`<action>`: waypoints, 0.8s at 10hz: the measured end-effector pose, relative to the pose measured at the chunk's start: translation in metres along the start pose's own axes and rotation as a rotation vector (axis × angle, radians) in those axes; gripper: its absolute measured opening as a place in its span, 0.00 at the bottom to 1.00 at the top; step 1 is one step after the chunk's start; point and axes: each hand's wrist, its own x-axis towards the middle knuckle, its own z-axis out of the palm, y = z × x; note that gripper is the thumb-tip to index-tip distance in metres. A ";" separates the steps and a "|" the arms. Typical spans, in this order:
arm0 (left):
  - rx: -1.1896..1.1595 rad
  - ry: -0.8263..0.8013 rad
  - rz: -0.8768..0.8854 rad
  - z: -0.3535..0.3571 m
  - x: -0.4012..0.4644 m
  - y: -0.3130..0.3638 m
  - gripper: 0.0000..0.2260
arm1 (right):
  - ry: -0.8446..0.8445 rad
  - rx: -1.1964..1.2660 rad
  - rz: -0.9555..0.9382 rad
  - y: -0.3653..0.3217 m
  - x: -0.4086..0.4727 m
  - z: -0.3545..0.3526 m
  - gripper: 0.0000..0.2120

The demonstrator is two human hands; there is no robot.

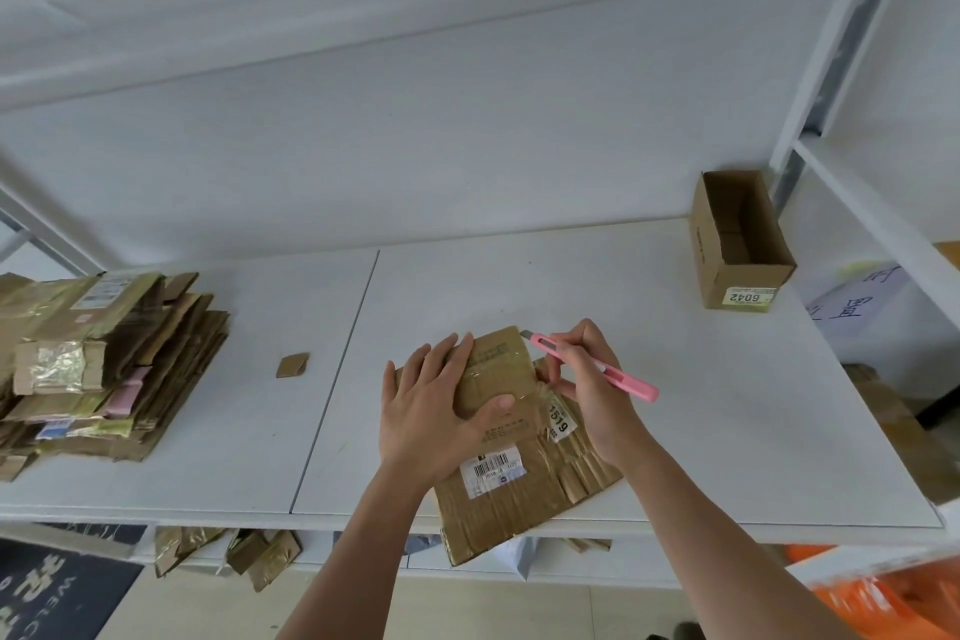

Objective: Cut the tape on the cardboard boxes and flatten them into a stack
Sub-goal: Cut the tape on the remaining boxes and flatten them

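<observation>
A taped brown cardboard box [511,494] with a barcode label lies on the white table [675,405], its near end hanging over the front edge. My left hand [434,405] presses flat on its top, fingers spread. My right hand [587,379] grips a pink utility knife [602,366] like a pen, the blade tip at the box's far right corner. A stack of flattened boxes [98,369] sits at the table's left.
An open small box [737,244] labelled 6042 stands at the back right. A cardboard scrap [292,365] lies left of centre. Shelf posts [831,68] rise on the right. Cardboard pieces [249,554] lie under the table; orange items [893,592] at lower right.
</observation>
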 end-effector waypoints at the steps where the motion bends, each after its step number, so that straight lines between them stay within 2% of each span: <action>1: 0.017 -0.009 0.002 0.001 0.001 0.000 0.45 | -0.017 0.028 0.001 0.001 -0.002 -0.006 0.09; 4: 0.038 -0.008 0.009 0.003 0.002 0.002 0.45 | -0.052 0.087 0.011 0.013 -0.011 -0.015 0.11; 6: 0.033 -0.010 0.001 0.002 0.003 0.003 0.45 | -0.081 0.112 -0.018 0.014 -0.019 -0.017 0.05; 8: 0.026 0.001 0.006 0.002 0.001 0.004 0.45 | -0.071 -0.017 -0.051 0.019 -0.022 -0.021 0.07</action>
